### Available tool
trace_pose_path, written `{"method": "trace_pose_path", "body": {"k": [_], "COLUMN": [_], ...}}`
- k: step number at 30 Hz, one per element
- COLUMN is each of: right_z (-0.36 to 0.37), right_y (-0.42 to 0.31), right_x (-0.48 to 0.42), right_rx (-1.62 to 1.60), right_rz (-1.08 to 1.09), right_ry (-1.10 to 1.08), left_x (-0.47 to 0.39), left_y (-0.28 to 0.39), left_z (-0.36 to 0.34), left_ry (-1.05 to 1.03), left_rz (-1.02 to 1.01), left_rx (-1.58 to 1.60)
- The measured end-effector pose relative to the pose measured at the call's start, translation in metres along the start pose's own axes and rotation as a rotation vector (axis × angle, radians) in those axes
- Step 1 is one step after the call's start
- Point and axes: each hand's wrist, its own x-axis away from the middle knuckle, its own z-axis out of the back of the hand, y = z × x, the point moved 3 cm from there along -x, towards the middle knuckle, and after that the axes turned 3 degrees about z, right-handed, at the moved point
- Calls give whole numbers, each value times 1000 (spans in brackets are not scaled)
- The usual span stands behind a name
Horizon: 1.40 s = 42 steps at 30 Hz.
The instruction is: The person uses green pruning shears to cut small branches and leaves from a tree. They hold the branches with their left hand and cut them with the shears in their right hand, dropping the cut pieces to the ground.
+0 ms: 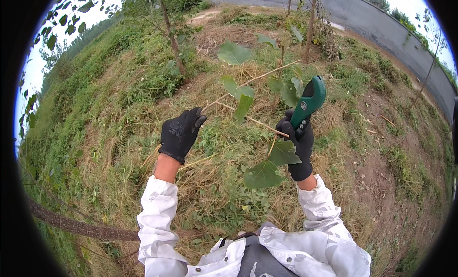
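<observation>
My left hand (181, 133), in a black work glove, grips the base of a cut, forked leafy branch (229, 95). Its two bare stems spread to the right, and several broad green leaves (234, 52) hang along them. In my right hand (300, 148), also gloved in black, is a green-handled pruning tool (310, 103), its curved head pointing up and away from me. The tip of the lower stem lies close to my right thumb; whether they touch I cannot tell. The fingers hide the tool's lower end.
Slim tree trunks (171, 37) rise ahead, and another trunk (82, 225) crosses at lower left beside my left sleeve. Dry cut grass (200, 176) and weeds cover the ground. Bare soil (379, 176) shows on the right, and a grey wall (357, 19) runs behind.
</observation>
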Motion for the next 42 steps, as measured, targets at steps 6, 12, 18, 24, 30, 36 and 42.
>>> {"method": "trace_pose_path", "body": {"k": [6,12,18,24,30,36,42], "right_z": [-26,29,-37,-44,-35,-34,-43], "right_y": [-13,72,62,62,68,69,69], "right_x": [-27,-2,30,14,-7,-17,-20], "right_rx": [547,309,1200,1350,1419,1289,1311], "right_rz": [20,-197,-114,656,670,621,695], "right_ry": [-243,-283,-352,-168,-74,-93,-98], "left_x": [-4,-12,-5,-8,-6,-6,-6], "left_y": [-4,-8,-22,-5,6,11,9], "left_z": [7,11,2,2,11,13,16], "left_ry": [-36,47,38,52,41,64,16], "left_rz": [36,135,236,313,337,333,349], "left_rx": [-16,-14,-52,76,63,100,89]}}
